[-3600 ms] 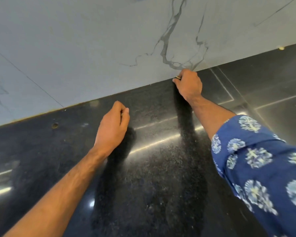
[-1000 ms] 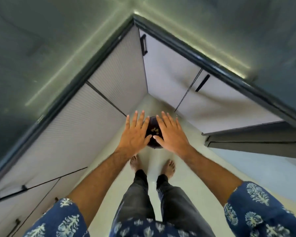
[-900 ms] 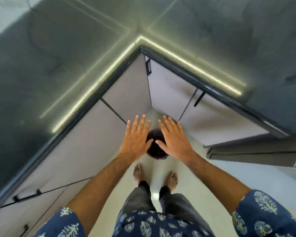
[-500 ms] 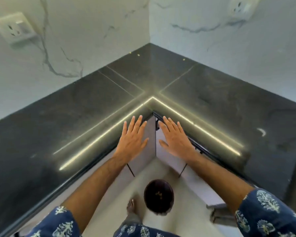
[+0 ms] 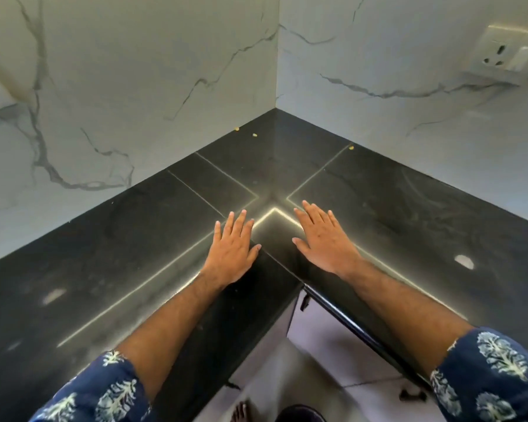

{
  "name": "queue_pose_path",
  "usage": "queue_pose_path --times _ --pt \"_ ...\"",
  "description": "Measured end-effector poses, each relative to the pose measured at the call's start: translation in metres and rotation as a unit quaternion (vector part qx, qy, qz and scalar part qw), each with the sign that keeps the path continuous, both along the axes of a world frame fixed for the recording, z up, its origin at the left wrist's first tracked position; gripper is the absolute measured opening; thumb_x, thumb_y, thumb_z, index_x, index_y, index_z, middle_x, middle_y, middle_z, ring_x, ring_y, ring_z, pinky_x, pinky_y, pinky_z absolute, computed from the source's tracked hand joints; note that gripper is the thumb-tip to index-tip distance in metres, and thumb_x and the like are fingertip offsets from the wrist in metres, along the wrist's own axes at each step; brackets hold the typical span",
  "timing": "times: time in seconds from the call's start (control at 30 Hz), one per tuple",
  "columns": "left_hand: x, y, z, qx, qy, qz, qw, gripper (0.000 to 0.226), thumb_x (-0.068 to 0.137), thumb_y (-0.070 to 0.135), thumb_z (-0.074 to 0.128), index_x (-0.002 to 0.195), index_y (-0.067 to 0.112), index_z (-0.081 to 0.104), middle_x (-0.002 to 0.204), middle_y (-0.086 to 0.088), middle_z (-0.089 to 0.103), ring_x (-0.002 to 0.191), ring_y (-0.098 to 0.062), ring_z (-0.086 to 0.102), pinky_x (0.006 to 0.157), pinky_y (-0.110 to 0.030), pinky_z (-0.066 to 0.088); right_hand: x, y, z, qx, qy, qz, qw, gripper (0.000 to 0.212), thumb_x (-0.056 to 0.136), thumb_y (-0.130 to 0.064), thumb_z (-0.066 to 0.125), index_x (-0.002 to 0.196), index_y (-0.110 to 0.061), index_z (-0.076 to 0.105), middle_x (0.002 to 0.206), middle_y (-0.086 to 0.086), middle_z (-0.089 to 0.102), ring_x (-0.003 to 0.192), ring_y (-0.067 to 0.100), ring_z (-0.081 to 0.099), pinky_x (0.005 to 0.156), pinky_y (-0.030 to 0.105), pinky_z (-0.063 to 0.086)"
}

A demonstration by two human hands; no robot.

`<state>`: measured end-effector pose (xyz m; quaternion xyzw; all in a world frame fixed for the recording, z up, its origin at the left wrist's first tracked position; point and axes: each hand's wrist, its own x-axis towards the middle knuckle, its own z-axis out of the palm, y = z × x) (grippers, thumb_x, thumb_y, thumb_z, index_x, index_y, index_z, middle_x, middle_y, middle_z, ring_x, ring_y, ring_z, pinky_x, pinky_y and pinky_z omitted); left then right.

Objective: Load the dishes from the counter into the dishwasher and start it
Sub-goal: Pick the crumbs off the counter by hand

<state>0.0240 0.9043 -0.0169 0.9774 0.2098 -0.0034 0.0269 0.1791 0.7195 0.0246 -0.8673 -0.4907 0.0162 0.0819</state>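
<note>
Change: half a second ago the view was lower and both hands hovered at the counter's inner corner; now they sit further in over the slab. The dark bowl (image 5: 299, 415) on the floor has slid to the bottom edge.
Meaning: probably nothing is loaded yet; no dishwasher in view.
Left hand (image 5: 232, 248): centre-left, fingers straight and spread, holding nothing; contact with the counter (image 5: 104, 254) unclear.
Right hand (image 5: 323, 239): centre-right, flat and wide, empty.
Edges: counter lip runs diagonally lower right, a cabinet handle (image 5: 304, 301) just below it.
Room: bare slab left and right; crumbs (image 5: 254, 135) near the back corner; socket (image 5: 503, 56) upper right.
</note>
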Motion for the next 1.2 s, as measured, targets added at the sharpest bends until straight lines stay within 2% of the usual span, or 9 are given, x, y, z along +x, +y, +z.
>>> queue_pose_path --times 0.23,0.4,0.5,0.63,0.77,0.9,1.03,1.13,1.2 --pt "0.093 0.088 -0.026 -0.023 -0.022 0.033 0.999 0.065 0.105 0.049 0.032 0.158 0.015 0.017 0.169 -0.008 0.002 0.156 -0.028 -0.003 0.124 -0.058 0.008 0.079 0.085 -0.029 -0.005 0.006 0.017 1.0 0.066 0.1 -0.042 0.045 0.156 -0.018 0.019 0.163 0.006 0.017 0.151 0.024 0.014 0.123 0.048 0.015" --pt "0.151 0.137 -0.045 -0.018 -0.037 0.092 0.995 0.069 0.104 0.054 0.022 0.16 0.015 0.013 0.169 -0.005 -0.002 0.156 -0.023 -0.006 0.125 -0.055 0.003 0.139 0.152 -0.05 0.021 0.016 0.053 0.998 0.064 0.1 -0.041 0.047 0.155 -0.018 0.023 0.162 0.005 0.02 0.15 0.023 0.019 0.123 0.046 0.017" --pt "0.165 0.151 -0.053 -0.04 -0.045 0.131 0.99 0.072 0.103 0.059 0.015 0.161 0.018 0.008 0.169 -0.002 -0.001 0.155 -0.019 -0.007 0.125 -0.053 -0.002 0.171 0.188 -0.058 0.036 0.02 0.088 0.995 0.064 0.098 -0.038 0.051 0.153 -0.016 0.027 0.159 0.008 0.027 0.147 0.025 0.025 0.12 0.047 0.024" --pt "0.168 0.154 -0.058 -0.044 -0.061 0.138 0.988 0.07 0.103 0.059 0.018 0.161 0.022 0.008 0.169 0.002 0.0 0.155 -0.015 -0.007 0.125 -0.051 -0.004 0.223 0.244 -0.062 0.057 0.04 0.089 0.994 0.062 0.097 -0.034 0.053 0.15 -0.011 0.031 0.151 0.01 0.035 0.135 0.032 0.038 0.11 0.047 0.037" --pt "0.169 0.157 -0.06 -0.052 -0.079 0.139 0.986 0.07 0.102 0.061 0.024 0.161 0.025 0.012 0.169 0.006 0.003 0.155 -0.011 -0.004 0.126 -0.05 -0.002 0.268 0.306 -0.065 0.077 0.059 0.066 0.993 0.06 0.097 -0.029 0.053 0.149 -0.008 0.032 0.145 0.015 0.04 0.129 0.036 0.042 0.107 0.048 0.04" --pt "0.169 0.16 -0.061 -0.06 -0.091 0.146 0.983 0.074 0.097 0.066 0.02 0.16 0.027 0.015 0.168 0.008 0.007 0.155 -0.009 -0.002 0.126 -0.049 -0.001 0.292 0.358 -0.07 0.053 0.013 0.089 0.995 0.056 0.099 -0.028 0.05 0.149 -0.008 0.035 0.143 0.015 0.043 0.124 0.036 0.045 0.103 0.048 0.042" --pt "0.169 0.159 -0.061 -0.065 -0.095 0.15 0.982 0.073 0.097 0.066 0.02 0.16 0.029 0.014 0.168 0.01 0.007 0.155 -0.007 -0.004 0.126 -0.047 -0.002 0.31 0.386 -0.074 0.07 0.019 0.099 0.992 0.037 0.101 -0.024 0.05 0.132 -0.006 0.056 0.13 0.014 0.048 0.116 0.033 0.047 0.1 0.044 0.044" --pt "0.169 0.159 -0.06 -0.067 -0.097 0.153 0.981 0.072 0.098 0.066 0.019 0.16 0.03 0.014 0.168 0.011 0.007 0.154 -0.006 -0.004 0.127 -0.047 -0.002 0.32 0.398 -0.073 0.113 0.105 0.076 0.985 0.024 0.097 -0.016 0.06 0.117 -0.007 0.067 0.116 0.01 0.055 0.105 0.026 0.056 0.093 0.035 0.048" --pt "0.169 0.158 -0.06 -0.067 -0.094 0.155 0.981 0.071 0.098 0.065 0.02 0.16 0.03 0.014 0.168 0.011 0.006 0.154 -0.005 -0.004 0.127 -0.047 -0.001 0.325 0.4 -0.07 0.134 0.162 0.058 0.976 0.012 0.091 -0.011 0.067 0.103 -0.01 0.072 0.098 0.002 0.062 0.092 0.018 0.063 0.084 0.027 0.05"
